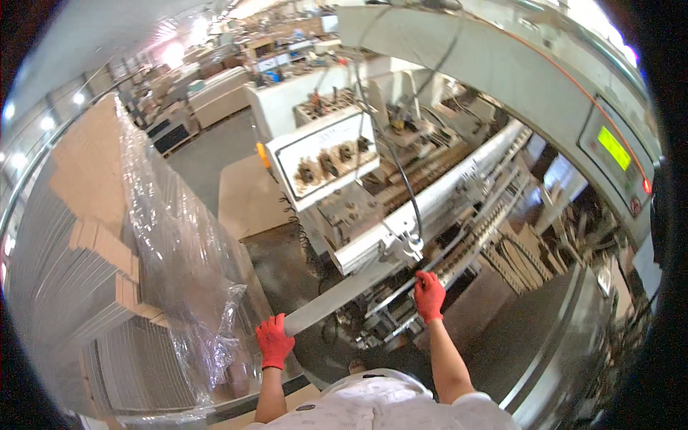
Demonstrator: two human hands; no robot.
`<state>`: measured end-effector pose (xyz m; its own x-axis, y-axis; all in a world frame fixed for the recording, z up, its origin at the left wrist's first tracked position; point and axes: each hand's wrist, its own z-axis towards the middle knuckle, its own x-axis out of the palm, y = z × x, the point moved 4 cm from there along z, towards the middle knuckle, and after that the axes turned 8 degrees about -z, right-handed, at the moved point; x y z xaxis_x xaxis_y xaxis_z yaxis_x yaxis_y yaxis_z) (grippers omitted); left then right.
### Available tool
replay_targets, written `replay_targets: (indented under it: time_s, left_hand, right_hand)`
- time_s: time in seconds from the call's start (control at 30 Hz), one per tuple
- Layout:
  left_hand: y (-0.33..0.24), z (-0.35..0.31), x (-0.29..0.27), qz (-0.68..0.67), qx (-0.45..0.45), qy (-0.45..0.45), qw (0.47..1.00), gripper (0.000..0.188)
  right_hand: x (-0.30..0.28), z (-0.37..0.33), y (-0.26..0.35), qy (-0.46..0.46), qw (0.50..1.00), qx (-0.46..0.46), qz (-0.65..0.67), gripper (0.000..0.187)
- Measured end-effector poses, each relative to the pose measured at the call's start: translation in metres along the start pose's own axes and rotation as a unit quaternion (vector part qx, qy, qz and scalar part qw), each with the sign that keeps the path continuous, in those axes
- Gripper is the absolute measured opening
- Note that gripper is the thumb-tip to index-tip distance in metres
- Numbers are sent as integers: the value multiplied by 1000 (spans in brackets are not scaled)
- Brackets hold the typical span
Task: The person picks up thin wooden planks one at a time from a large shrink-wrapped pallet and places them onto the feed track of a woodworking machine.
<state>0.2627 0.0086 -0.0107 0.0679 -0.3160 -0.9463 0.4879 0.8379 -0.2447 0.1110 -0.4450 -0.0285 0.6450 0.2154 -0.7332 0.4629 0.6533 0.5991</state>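
Left hand [274,342] grips the near end of a grey board stack [337,297]; right hand [428,294] clasps its far edge. Boards could slip sideways and jam the feeder rail [430,208].

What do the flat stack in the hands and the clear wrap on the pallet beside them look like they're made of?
Flat stack: probably cardboard or paperboard, matte grey-tan, with thin layered edges like the stacked sheets on the pallet. Left hand and right hand, both in red gloves, grip it. Clear wrap: thin plastic film, glossy, wrinkled and see-through.
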Motion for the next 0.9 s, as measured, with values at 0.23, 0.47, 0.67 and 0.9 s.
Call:
replay_targets:
  time_s: [0.23, 0.47, 0.67, 0.9]
  left_hand:
    - [0, -4, 5, -14, -2, -16, 1000, 59]
    - [-2, -11, 2, -24, -15, -25, 999, 60]
    - [-5, -12, 5, 29, -4, -47, 998, 62]
    - [-3, -9, 4, 5, -3, -50, 999, 57]
  right_hand:
    - [0, -1, -3, -42, 998, -42, 20, 19]
    - [2, -2, -7, -38, 996, -54, 67, 24]
    - [-1, -2, -3, -56, 994, -76, 58, 22]
    - [-5, -4, -3, -37, 995, -84, 40, 24]
